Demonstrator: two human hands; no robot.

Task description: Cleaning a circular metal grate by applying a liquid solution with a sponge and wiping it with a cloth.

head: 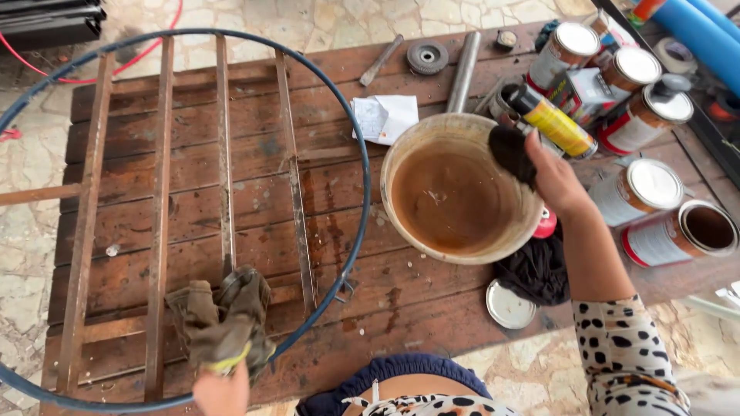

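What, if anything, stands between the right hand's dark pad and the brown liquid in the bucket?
Nothing visible does. The right hand holds the dark pad just over the inner rim of the bucket, and the brown liquid lies open below it, uncovered.

My wooden table, its planks stained and worn, stands outdoors on a floor of pale, irregular stone paving. Daylight falls soft and even. A red cable curls across the stones behind the table.

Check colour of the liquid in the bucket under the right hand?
Rusty brown, murky liquid in a cream bucket; right hand holds a dark pad over it. Head view.
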